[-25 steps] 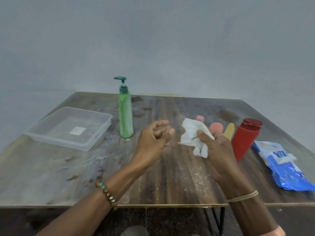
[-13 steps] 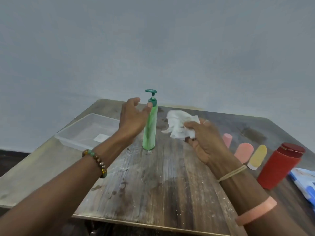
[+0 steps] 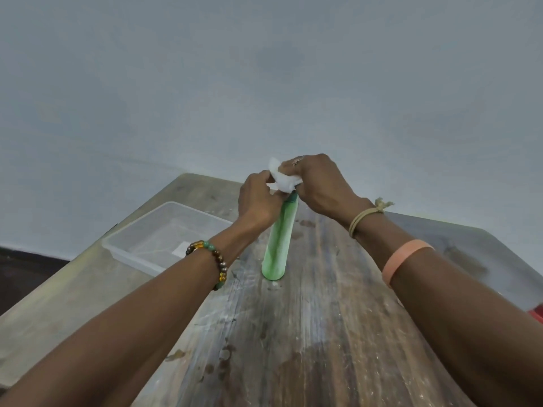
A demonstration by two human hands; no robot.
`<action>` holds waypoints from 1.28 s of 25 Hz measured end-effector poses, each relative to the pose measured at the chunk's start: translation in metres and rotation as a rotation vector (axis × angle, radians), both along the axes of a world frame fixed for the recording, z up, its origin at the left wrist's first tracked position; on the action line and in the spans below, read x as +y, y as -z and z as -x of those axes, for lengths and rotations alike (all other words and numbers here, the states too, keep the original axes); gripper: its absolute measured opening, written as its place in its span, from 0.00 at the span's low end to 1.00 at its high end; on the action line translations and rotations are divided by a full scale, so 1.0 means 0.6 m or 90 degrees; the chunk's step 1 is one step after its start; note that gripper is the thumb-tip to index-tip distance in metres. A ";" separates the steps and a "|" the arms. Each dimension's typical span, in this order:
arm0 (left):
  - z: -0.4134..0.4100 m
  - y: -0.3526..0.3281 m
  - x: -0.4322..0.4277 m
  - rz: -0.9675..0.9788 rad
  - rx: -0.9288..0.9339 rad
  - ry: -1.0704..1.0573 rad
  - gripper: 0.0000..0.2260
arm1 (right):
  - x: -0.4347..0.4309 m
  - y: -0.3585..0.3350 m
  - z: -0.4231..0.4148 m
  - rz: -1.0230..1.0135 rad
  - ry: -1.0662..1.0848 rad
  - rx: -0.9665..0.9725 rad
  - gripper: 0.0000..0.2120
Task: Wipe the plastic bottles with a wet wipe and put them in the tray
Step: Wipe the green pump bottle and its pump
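Note:
A tall green pump bottle stands upright on the wooden table. My left hand grips the bottle's neck just under the pump. My right hand holds a crumpled white wet wipe pressed over the pump head, which is hidden beneath wipe and fingers. A clear plastic tray sits left of the bottle with nothing in it but a small white label.
A sliver of a red object peeks in at the right edge behind my right forearm. The table's left edge runs close beside the tray. A grey wall rises right behind the table's far edge.
Both hands have reached forward to the green bottle. The left hand now grips its neck and the right hand has brought the wipe onto the pump head. The camera has tilted upward.

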State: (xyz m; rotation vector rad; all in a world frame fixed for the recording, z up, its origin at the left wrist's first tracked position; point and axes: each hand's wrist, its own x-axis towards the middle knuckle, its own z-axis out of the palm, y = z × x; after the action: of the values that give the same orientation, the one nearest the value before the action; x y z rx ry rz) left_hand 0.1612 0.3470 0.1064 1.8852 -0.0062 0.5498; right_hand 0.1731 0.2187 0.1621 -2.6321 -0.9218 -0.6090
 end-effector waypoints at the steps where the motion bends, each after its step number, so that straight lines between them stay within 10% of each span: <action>1: -0.004 -0.001 0.001 -0.004 -0.002 0.004 0.07 | 0.001 0.002 -0.004 -0.026 0.005 -0.030 0.09; 13: -0.024 -0.012 -0.007 -0.112 0.014 0.007 0.10 | -0.002 0.034 0.011 -0.005 0.002 -0.267 0.13; 17: -0.021 -0.009 -0.022 -0.104 -0.008 0.008 0.09 | -0.007 0.029 -0.002 -0.344 0.220 -0.079 0.08; 22: -0.015 -0.004 -0.014 -0.125 -0.009 -0.003 0.13 | -0.004 0.017 0.023 -0.080 -0.025 -0.092 0.05; 25: -0.018 0.006 -0.002 -0.048 -0.012 0.021 0.18 | -0.011 -0.024 -0.004 -0.124 -0.003 0.127 0.22; 29: -0.022 0.014 -0.005 -0.030 -0.008 0.010 0.24 | 0.000 -0.032 -0.031 -0.081 -0.013 0.101 0.11; 32: -0.027 0.017 0.000 -0.046 -0.023 0.024 0.09 | 0.005 -0.002 -0.036 -0.257 0.026 0.068 0.05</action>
State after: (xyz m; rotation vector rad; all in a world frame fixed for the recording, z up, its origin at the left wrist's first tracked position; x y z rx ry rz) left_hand 0.1774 0.3468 0.0964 1.9415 -0.0859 0.5642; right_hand 0.1948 0.2217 0.1631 -2.3004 -0.6375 -0.5870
